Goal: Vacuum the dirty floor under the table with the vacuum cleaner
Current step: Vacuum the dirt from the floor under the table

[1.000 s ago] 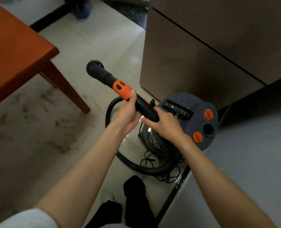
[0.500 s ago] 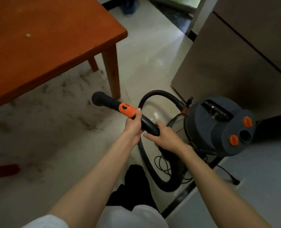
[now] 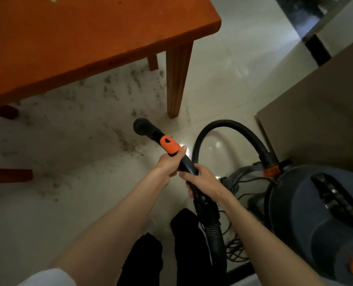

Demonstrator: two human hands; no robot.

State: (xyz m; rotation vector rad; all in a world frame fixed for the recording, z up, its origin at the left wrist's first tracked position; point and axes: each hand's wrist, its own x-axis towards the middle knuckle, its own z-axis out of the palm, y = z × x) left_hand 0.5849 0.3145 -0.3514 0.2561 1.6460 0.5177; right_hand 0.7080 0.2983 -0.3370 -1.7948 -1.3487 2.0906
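Note:
I hold the black vacuum wand (image 3: 150,132) with an orange collar in both hands. My left hand (image 3: 168,165) grips it just behind the collar, and my right hand (image 3: 200,179) grips it lower down, where the ribbed hose (image 3: 214,240) begins. The round nozzle end (image 3: 141,126) points forward and left, above the floor near the table leg (image 3: 176,79). Dark dirt (image 3: 117,93) is scattered over the pale tiles under the orange-brown wooden table (image 3: 78,38). The dark grey vacuum canister (image 3: 307,213) stands at the right, with the hose looping up from it.
A beige cabinet (image 3: 320,112) stands behind the canister at the right. A black power cord (image 3: 233,250) lies tangled on the floor by the canister. Dark red furniture feet (image 3: 6,175) show at the left. My dark-socked feet (image 3: 183,234) are at the bottom centre.
My view has swung left and closer to the table. Both hands keep their grip on the wand, and the nozzle now sits nearer the table leg and the dirt.

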